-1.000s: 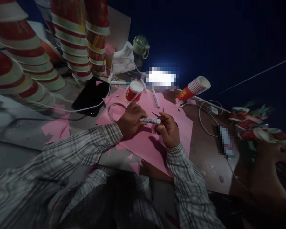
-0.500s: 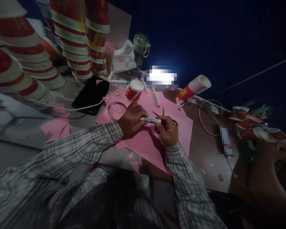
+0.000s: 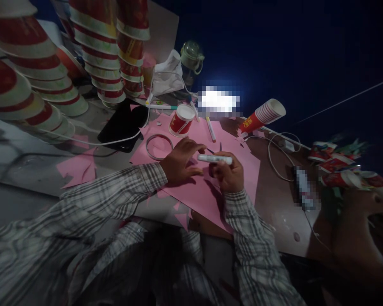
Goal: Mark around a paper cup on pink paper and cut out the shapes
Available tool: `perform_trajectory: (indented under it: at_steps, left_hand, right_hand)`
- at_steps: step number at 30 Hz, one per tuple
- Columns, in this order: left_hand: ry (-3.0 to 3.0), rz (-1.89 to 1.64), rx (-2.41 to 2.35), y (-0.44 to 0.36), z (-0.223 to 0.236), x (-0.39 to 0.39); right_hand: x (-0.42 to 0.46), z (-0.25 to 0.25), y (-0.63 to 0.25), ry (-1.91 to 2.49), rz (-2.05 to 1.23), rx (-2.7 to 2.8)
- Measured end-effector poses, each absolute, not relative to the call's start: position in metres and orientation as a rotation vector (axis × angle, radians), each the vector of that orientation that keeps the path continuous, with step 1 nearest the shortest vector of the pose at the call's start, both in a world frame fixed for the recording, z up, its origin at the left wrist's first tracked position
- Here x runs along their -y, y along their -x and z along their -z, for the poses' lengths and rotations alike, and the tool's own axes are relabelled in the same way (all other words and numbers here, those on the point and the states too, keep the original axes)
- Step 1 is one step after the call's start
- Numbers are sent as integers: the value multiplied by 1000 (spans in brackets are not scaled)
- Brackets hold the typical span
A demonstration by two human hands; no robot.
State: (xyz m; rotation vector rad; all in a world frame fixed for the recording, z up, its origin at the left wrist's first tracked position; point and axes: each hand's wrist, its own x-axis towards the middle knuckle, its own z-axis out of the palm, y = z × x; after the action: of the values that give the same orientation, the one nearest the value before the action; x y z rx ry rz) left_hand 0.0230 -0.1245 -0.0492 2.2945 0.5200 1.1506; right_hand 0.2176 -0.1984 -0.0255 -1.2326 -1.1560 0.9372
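Note:
A white marker [image 3: 212, 159] is gripped in my right hand [image 3: 228, 171], lying level above a sheet of pink paper [image 3: 191, 191]. My left hand [image 3: 180, 162] is open just left of the marker, its thumb and fingers apart with nothing between them. Behind the right hand, partly covered by it, lies a pair of scissors [image 3: 220, 147] with parted blades. A roll of tape [image 3: 149, 148] rests on the paper by my left wrist. Beyond my hands stands a small red and white paper cup [image 3: 181, 120], with a capped marker [image 3: 211, 129] lying to its right.
Tall stacks of red and white paper cups [image 3: 97, 55] rise at the left. A black phone [image 3: 123, 127] lies under a white cable. A tilted cup stack [image 3: 263, 115] is at the back right. At the far right shows another person's arm [image 3: 354, 225].
My left hand has let go of the marker and its fingers have spread. The marker has moved slightly right in my right hand, away from the left.

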Motion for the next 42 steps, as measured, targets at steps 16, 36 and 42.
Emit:
perform_trajectory:
  at_steps: [16,36,42]
  left_hand:
    - [-2811,-407,-727,-21,44,129]
    - [-2723,-241,-754,-20,36,124]
    - [-2698,-187,-795,-22,32,126]
  right_hand:
    - [197,31,-224,1597,-310,1517]
    - [195,33,-219,1713,4,1834]
    - [195,32,-211,1695,5,1911]
